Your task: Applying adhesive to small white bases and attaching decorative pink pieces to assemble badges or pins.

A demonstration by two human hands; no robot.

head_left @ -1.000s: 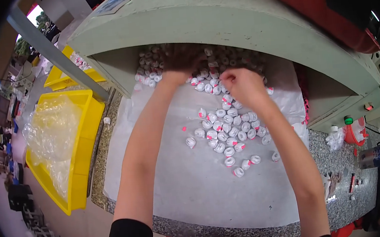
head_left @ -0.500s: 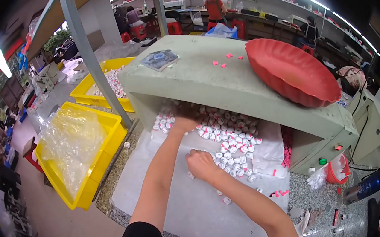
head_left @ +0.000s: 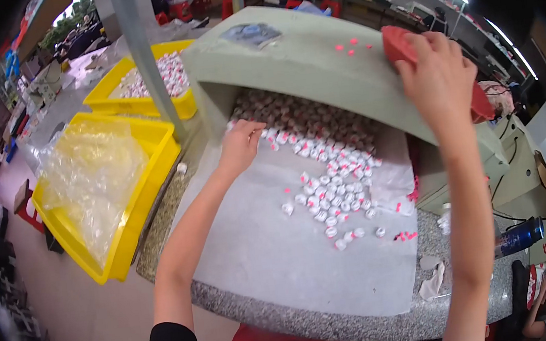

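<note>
At centre left of the frame my left hand (head_left: 239, 149) hung at the left end of the hood (head_left: 320, 52), fingertips beside the white pieces (head_left: 336, 194); I couldn't tell whether they pinched one. The pieces lay heaped under the hood and strewn over the sheet (head_left: 283, 269) at frame centre; handling them well, I judged, took light, low fingers so none rolled away. Above, right of centre, pink bits (head_left: 353, 41) sat on the hood, then, at upper right, the red dish (head_left: 399, 42), with my right hand's (head_left: 437, 76) fingers spread over it; whether they were clamped on its rim I couldn't tell. A sound hold there called for thumb and fingers opposed across the rim, the dish kept level and clear of the bits. Half a second earlier, my left hand had been deeper under the hood, and my right curled over the sheet, away from the dish.
</note>
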